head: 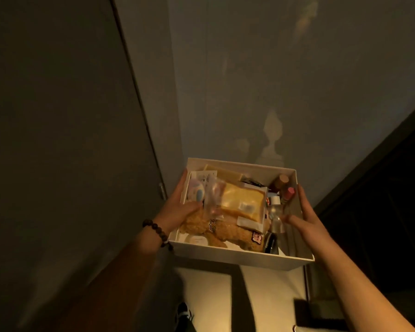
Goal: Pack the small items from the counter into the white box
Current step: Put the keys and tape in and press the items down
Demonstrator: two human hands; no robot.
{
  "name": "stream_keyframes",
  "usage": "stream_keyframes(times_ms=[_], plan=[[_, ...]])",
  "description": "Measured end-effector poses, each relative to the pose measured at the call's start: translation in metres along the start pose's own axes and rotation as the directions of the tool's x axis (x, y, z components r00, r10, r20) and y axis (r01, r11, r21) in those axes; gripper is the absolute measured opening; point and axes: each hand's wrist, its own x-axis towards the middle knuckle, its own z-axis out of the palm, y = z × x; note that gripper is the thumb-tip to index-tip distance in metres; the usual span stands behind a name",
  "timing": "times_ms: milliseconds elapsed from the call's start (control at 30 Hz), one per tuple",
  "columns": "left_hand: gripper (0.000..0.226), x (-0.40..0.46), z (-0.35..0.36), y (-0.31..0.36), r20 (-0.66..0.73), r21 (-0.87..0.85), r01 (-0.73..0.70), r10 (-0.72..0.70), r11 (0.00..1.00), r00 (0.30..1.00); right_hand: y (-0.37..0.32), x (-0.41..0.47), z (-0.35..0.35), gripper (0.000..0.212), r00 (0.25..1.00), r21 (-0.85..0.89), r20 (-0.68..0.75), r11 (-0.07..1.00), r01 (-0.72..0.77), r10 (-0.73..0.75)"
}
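White box (237, 256) held in the air between both hands. Left hand (181, 209) grips the left wall, thumb inside on the plush toy (216, 230). Right hand (304, 212) grips the right wall, thumb inside beside a clear bottle (277, 218). Box is filled with packets.

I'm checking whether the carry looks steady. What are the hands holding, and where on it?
Both hold the white box by its side walls: left hand on the left wall, right hand on the right, thumbs hooked inside.
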Motion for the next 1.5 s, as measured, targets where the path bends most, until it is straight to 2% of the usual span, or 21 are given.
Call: stream_keyframes(times_ms=[167, 300, 433, 567, 667, 733, 900, 1000, 1067, 1200, 1267, 1300, 1367, 1400, 1500], plan=[[0.095, 0.083, -0.020, -0.036, 0.028, 0.019, -0.018, 0.018, 1.000, 0.999, 0.036, 0.082, 0.020, 0.086, 0.998, -0.008, -0.054, 1.000, -0.028, 0.027], [0.097, 0.151, -0.021, -0.095, 0.049, 0.081, -0.015, 0.011, 0.997, 0.999, 0.096, 0.149, 0.024, 0.080, 0.994, -0.029, -0.101, 0.999, -0.046, 0.043], [0.101, 0.217, -0.016, -0.189, 0.052, 0.079, -0.048, 0.044, 0.996, 0.998, 0.189, 0.218, 0.036, 0.079, 0.991, -0.033, -0.111, 0.997, -0.073, 0.069], [0.083, 0.277, 0.001, -0.301, 0.086, 0.113, -0.133, 0.124, 0.985, 0.989, 0.299, 0.281, 0.051, 0.078, 0.988, -0.031, -0.131, 0.996, -0.083, 0.078], [0.094, 0.315, 0.007, -0.394, 0.018, 0.111, -0.096, 0.095, 0.989, 0.995, 0.380, 0.324, 0.066, 0.081, 0.991, -0.005, -0.110, 0.997, -0.082, 0.081], [0.082, 0.337, 0.011, -0.450, -0.021, 0.126, -0.087, 0.091, 0.988, 0.996, 0.432, 0.350, 0.076, 0.081, 0.991, 0.004, -0.105, 0.996, -0.087, 0.087], [0.080, 0.383, 0.015, -0.550, -0.049, 0.185, -0.087, 0.098, 0.979, 0.994, 0.540, 0.408, 0.101, 0.080, 0.991, 0.023, -0.098, 0.996, -0.088, 0.089], [0.062, 0.409, 0.012, -0.603, -0.091, 0.124, -0.064, 0.076, 0.990, 0.993, 0.591, 0.436, 0.118, 0.079, 0.994, 0.034, -0.084, 0.997, -0.065, 0.067], [0.066, 0.426, 0.010, -0.632, -0.089, 0.206, -0.077, 0.098, 0.976, 0.991, 0.621, 0.449, 0.128, 0.078, 0.993, 0.066, -0.083, 0.995, -0.079, 0.085], [0.069, 0.436, 0.012, -0.662, -0.099, 0.231, -0.042, 0.067, 0.972, 0.993, 0.654, 0.458, 0.140, 0.077, 0.994, 0.085, -0.084, 0.994, -0.066, 0.073], [0.090, 0.438, 0.012, -0.664, -0.139, 0.202, -0.032, 0.061, 0.979, 0.988, 0.655, 0.460, 0.142, 0.075, 0.993, 0.091, -0.086, 0.993, -0.074, 0.082], [0.090, 0.440, 0.012, -0.663, -0.127, 0.177, -0.004, 0.027, 0.984, 0.992, 0.654, 0.460, 0.141, 0.076, 0.993, 0.088, -0.081, 0.993, -0.083, 0.091], [0.067, 0.439, 0.010, -0.662, -0.082, 0.182, -0.008, 0.024, 0.983, 0.996, 0.649, 0.458, 0.138, 0.081, 0.991, 0.057, -0.076, 0.992, -0.109, 0.113], [0.066, 0.435, 0.009, -0.663, -0.080, 0.185, -0.030, 0.046, 0.982, 0.996, 0.647, 0.454, 0.136, 0.086, 0.991, 0.023, -0.066, 0.993, -0.117, 0.118], [0.104, 0.407, 0.001, -0.687, 0.013, 0.129, -0.027, 0.026, 0.991, 1.000, 0.651, 0.430, 0.133, 0.113, 0.994, -0.135, -0.024, 0.984, -0.112, 0.110]])
